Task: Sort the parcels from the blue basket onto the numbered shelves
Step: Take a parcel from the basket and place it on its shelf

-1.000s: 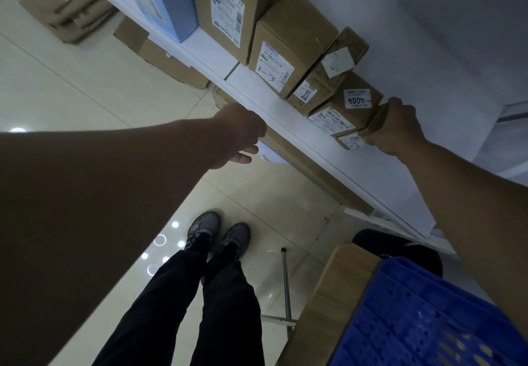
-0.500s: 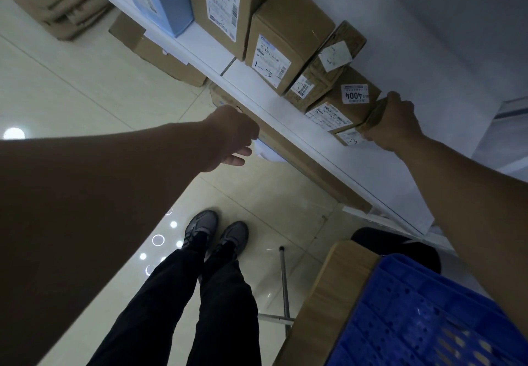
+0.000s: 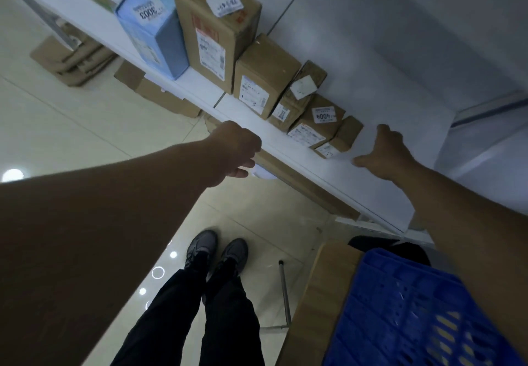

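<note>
a long white shelf (image 3: 357, 183) runs slantwise across the view, carrying a row of parcels against the wall. at lower right a blue basket (image 3: 414, 308) sits on a wooden table (image 3: 320, 294); its inside is out of view. on the shelf, the tall brown parcel (image 3: 220, 28) stands upright beside a light blue box (image 3: 154, 37) labelled 3003. next in line is a mid-sized brown parcel (image 3: 265, 80), touching the tall one. the left hand (image 3: 237, 151) hangs over the shelf's front edge, fingers loosely curled, holding nothing. the right hand (image 3: 391, 151) rests on the bare shelf with fingers spread and thumb out, gripping nothing. a flat parcel marked 4004 (image 3: 317, 125) lies further along the row, and the smallest parcel (image 3: 341, 138) ends it, just beside the right hand, touching the 4004 one.
</note>
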